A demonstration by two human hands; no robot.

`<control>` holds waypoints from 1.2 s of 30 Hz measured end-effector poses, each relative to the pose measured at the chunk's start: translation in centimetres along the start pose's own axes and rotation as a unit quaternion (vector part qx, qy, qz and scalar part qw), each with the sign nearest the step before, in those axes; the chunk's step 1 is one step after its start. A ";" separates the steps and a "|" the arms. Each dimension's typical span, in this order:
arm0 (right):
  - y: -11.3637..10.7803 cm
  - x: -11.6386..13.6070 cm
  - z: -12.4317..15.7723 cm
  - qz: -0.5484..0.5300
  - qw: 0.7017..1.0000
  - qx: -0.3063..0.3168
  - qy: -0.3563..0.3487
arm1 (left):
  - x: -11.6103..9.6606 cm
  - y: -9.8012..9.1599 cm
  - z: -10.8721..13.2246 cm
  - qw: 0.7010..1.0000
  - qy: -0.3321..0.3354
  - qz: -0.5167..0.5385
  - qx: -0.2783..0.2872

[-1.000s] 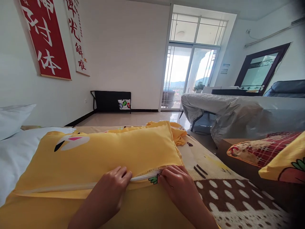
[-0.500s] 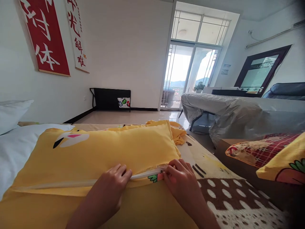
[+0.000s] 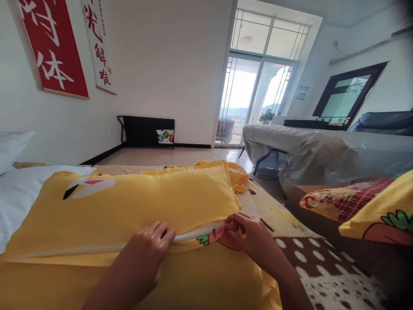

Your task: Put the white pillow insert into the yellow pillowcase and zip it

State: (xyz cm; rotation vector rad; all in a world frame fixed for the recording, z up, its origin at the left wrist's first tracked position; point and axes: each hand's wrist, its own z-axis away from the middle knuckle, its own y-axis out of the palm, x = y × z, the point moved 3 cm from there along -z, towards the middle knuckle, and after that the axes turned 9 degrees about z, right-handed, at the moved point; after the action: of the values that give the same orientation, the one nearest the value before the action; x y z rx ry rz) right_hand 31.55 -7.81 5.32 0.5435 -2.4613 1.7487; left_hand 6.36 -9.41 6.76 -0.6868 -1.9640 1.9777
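A yellow pillowcase [image 3: 167, 193], plump with a pillow, lies across the bed in front of me. A white zipper [image 3: 190, 235] runs along its near side, and a small zipper pull [image 3: 214, 233] shows close to the right end. My left hand [image 3: 150, 247] is closed on the fabric along the zipper's middle. At the right end, my right hand [image 3: 247, 228] pinches the pillowcase edge just past the pull. Between the hands a printed carrot [image 3: 203, 240] is partly visible. What lies under the fingertips is hidden.
White pillows [image 3: 19, 193] lie at the left. A patterned blanket [image 3: 309, 254] covers the bed at right, beside a brown box [image 3: 295, 202] with a plaid cushion [image 3: 358, 198] and a yellow carrot-print cushion [image 3: 387, 215]. Behind stands a plastic-covered table [image 3: 309, 150].
My right hand has shifted slightly up from the printed carrot, and more of the carrot and the zipper pull now show. My left hand keeps its hold. The view has turned a little.
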 end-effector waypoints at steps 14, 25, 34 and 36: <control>-0.2 -1.1 -0.2 0.030 0.996 -0.085 -0.025 | 0.0 0.0 0.0 1.000 -0.005 -0.005 0.001; 0.1 -0.5 -1.0 -0.064 0.993 -0.096 -0.031 | 0.0 0.2 0.0 1.000 -0.010 -0.001 0.007; 0.7 -4.0 -2.3 -0.109 0.991 -0.036 0.063 | -0.4 -0.3 0.1 1.000 -0.006 -0.006 0.007; 0.4 -4.3 -2.2 -0.097 0.993 -0.036 0.053 | -0.4 -0.3 0.2 1.000 -0.004 -0.005 0.006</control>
State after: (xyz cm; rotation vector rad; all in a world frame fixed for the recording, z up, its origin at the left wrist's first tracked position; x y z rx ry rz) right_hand 35.11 -4.62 4.62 0.6417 -2.3036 1.5680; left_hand 6.62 -9.75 7.12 -0.6645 -1.9552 1.9880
